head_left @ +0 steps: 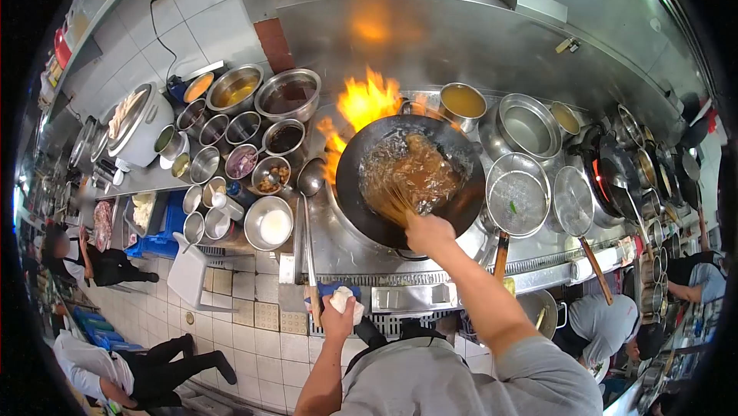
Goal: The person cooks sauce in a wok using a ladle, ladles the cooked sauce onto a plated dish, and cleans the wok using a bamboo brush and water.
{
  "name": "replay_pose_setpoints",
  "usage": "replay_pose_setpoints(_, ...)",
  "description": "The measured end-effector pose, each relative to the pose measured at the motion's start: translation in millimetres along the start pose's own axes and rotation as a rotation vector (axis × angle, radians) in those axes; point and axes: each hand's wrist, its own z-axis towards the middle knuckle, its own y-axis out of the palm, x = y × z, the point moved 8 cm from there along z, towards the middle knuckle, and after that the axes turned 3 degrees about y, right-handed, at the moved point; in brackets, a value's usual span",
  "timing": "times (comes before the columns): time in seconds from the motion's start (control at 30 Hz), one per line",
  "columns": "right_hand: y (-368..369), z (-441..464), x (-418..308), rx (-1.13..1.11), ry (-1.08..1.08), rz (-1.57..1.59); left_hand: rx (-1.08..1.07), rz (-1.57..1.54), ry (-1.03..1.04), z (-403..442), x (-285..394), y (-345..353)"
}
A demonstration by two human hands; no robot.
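Note:
My right hand [429,234] is closed around a bamboo wok brush [393,202], its bristles down in the wok. Brown, foaming liquid swirls at the bottom of the black wok [351,162], which sits on the burner. Tall orange flames [369,101] rise along the wok's left and back rim. Low by the stove's front edge, my left hand [337,325] grips a bunched white cloth [344,302]. Just beside it is the handle end of a long ladle [309,235], whose bowl rests on the stove left of the wok.
Several metal seasoning pots, including a bowl of white powder [268,223], stand to the left. Right of the wok lie two strainers [518,194] and a metal pot [530,125]. A white stool [192,274] and a person [115,366] are at lower left; other people work at right.

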Motion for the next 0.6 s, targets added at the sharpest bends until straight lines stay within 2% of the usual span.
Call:
replay_pose_setpoints(0.07,5.0,-18.7,39.8,-0.027,0.015,-0.075,-0.006,-0.014,-0.032,0.5,-1.6,-0.1)
replay_pose_setpoints(0.13,-31.7,-10.6,72.6,-0.009,0.124,-0.145,-0.013,-0.004,-0.03,1.5,0.1,-0.1)
replay_pose_setpoints(0.2,-53.5,35.7,84.4,0.139,0.142,-0.173,-0.001,0.01,-0.008,0.5,0.3,-1.3)
replay_pose_setpoints(0.27,-72.9,83.0,63.0,0.254,0.107,-0.084,0.028,0.027,0.036,0.7,-1.0,-0.5)
replay_pose_setpoints(0.33,-65.5,114.2,28.9,0.117,0.113,-0.043,0.035,0.031,0.018,-0.5,0.6,-0.7)
replay_pose_setpoints(0.4,-32.2,121.6,6.1,0.257,0.074,-0.013,0.038,0.035,0.008,-3.3,-2.9,-0.3)
replay_pose_setpoints(0.5,-2.4,58.9,-6.0,0.202,0.0,-0.01,0.041,0.02,0.006,-0.3,-8.6,3.0)
replay_pose_setpoints(0.6,-12.6,-15.1,17.4,0.053,-0.004,-0.093,0.034,-0.013,0.002,-0.3,-11.2,3.6)
